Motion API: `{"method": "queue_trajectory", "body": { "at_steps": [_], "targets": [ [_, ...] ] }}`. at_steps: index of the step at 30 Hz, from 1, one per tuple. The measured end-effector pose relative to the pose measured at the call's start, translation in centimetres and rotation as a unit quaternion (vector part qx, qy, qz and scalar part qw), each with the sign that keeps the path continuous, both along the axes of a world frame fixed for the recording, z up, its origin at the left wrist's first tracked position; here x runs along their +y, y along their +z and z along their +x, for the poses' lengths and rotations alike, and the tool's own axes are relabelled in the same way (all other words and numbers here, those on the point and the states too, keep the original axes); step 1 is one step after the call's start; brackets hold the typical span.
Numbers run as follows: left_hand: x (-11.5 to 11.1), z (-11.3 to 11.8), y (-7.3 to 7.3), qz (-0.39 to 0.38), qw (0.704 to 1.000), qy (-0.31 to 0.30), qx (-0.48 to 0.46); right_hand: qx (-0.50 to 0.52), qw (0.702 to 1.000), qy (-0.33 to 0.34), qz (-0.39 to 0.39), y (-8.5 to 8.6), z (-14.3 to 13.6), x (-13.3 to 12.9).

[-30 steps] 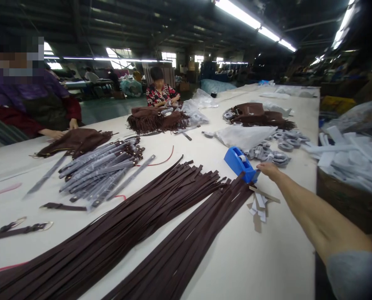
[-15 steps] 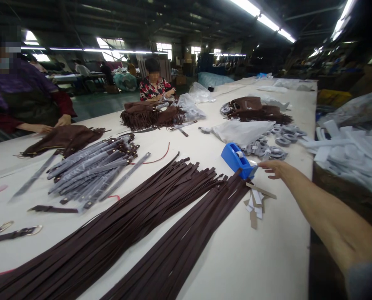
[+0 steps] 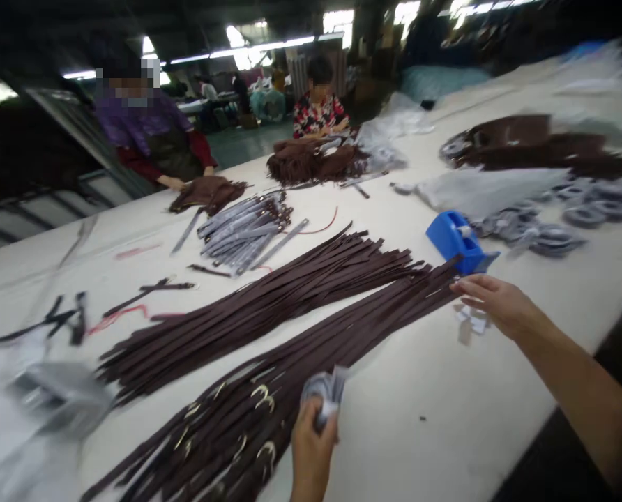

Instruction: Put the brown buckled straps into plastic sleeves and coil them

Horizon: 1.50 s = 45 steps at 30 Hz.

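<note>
My left hand [image 3: 314,446] is closed around a small coiled strap [image 3: 321,394] wrapped in pale grey film, held over the near end of a bundle of brown straps [image 3: 337,338]. Metal rings show at that end. My right hand [image 3: 494,300] has its thumb and fingers pinched together just below the blue tape dispenser [image 3: 454,240]. A small pale bit at the fingertips looks like a piece of tape, though it is blurred. White and tan paper strips [image 3: 471,322] lie beside that hand, partly hidden by it.
Grey-wrapped coils [image 3: 531,230] lie behind the dispenser. A second bundle of brown straps [image 3: 269,307], wrapped straps [image 3: 245,230] and brown fringed bags [image 3: 316,160] occupy the table [image 3: 405,446]. Plastic sheeting [image 3: 44,411] lies at the near left. Two people work across the table.
My right hand has drawn back from the dispenser's end toward me. My left hand has come into view with the wrapped coil. The view has swung left.
</note>
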<state>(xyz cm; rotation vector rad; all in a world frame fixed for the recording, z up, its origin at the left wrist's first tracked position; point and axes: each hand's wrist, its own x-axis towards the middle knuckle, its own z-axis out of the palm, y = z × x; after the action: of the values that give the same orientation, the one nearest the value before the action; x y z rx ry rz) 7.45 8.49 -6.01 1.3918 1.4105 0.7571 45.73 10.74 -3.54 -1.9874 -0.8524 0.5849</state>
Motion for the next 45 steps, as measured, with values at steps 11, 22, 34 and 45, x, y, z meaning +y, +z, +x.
{"method": "queue_trajectory", "body": {
  "at_steps": [11,22,34,45],
  "targets": [
    [-1.9,-4.6,5.6,-0.032,0.986,0.05,-0.156,0.27,0.854,0.441,-0.056,7.4,-26.9,-3.7],
    [-4.9,-11.9,8.4,0.179,0.98,0.054,-0.059,0.076,0.878,0.461,-0.101,10.5,-35.1,-5.1],
    [-5.8,-16.6,8.4,0.208,0.968,0.108,-0.092,-0.083,0.915,0.382,-0.096,11.1,-41.7,-5.8],
    [-5.6,-17.7,8.6,-0.111,0.902,0.087,-0.409,0.127,0.881,0.441,-0.114,11.5,-41.1,-5.5]
  ]
}}
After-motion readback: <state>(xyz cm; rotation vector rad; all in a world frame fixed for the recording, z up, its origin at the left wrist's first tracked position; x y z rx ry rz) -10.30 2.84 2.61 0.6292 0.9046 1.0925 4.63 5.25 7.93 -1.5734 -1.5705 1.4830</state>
